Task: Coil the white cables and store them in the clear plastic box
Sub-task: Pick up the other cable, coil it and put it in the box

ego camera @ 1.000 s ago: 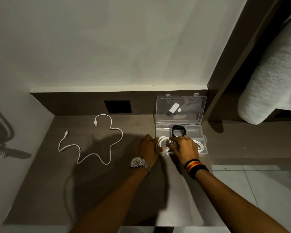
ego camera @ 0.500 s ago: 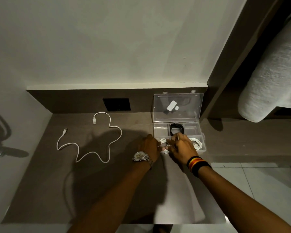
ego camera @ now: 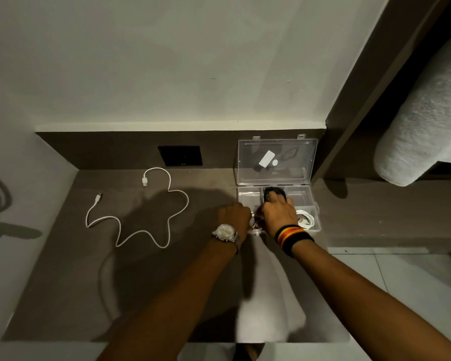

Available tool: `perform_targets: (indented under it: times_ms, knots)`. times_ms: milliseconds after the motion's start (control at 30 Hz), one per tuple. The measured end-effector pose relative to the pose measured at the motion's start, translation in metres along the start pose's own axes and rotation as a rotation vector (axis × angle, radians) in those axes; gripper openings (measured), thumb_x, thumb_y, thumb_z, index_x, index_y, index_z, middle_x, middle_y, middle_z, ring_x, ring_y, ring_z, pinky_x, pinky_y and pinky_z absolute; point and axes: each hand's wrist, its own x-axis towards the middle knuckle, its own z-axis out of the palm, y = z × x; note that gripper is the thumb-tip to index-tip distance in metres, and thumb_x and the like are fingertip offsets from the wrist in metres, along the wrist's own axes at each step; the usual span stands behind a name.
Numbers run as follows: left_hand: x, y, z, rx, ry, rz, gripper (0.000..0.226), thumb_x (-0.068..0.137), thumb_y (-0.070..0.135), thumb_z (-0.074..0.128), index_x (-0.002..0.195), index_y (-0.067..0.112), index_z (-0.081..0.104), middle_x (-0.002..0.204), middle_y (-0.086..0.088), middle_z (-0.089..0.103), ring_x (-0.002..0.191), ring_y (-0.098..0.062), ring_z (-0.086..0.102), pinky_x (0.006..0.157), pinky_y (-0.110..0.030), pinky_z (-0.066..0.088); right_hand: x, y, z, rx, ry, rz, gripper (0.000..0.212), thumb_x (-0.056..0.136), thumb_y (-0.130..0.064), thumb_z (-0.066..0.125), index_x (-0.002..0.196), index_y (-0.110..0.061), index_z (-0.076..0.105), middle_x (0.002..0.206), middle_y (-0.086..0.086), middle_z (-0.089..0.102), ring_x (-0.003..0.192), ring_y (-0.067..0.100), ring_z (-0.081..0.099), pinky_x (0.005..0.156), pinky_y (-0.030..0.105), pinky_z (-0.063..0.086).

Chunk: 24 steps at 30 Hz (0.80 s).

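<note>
Both hands work at the clear plastic compartment box (ego camera: pixel 307 196): left hand (ego camera: pixel 235 217) fisted at its edge, grip unclear; right hand (ego camera: pixel 279 214) spread open inside. Judged risk: the tucked coil springs loose.

We are viewing from one wide-angle head camera, looking forward and steeply down at the worktop (ego camera: pixel 63 295), both hands close below.

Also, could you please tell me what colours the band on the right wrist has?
The band is black with red and orange-yellow stripes, clearest in the head view.
</note>
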Motion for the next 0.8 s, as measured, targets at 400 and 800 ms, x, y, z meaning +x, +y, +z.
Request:
perform_targets:
  times_ms: [400,800]
  knots:
    - [-0.032,-0.035,0.004,-0.489,0.286,-0.019,0.024,0.094,0.033,0.067,0.093,0.01,0.071,0.088,-0.013,0.07,0.078,-0.033,0.068,0.067,-0.033,0.049,-0.015,0.005,-0.003,0.422,0.148,0.079,0.023,0.087,-0.028,0.079,0.109,-0.024,0.079,0.121,0.005,0.063,0.11,0.031,0.062,0.098,0.042,0.052]
    - [-0.118,-0.157,0.02,-0.108,0.156,-0.439,0.027,0.092,0.032,0.06,0.11,0.016,0.074,0.118,-0.014,0.07,0.116,-0.04,0.057,0.101,-0.047,0.038,-0.016,-0.133,0.002,0.531,0.163,-0.45,0.057,0.097,-0.005,0.055,0.152,-0.013,0.044,0.159,0.01,0.043,0.147,0.028,0.04,0.119,0.043,0.036]
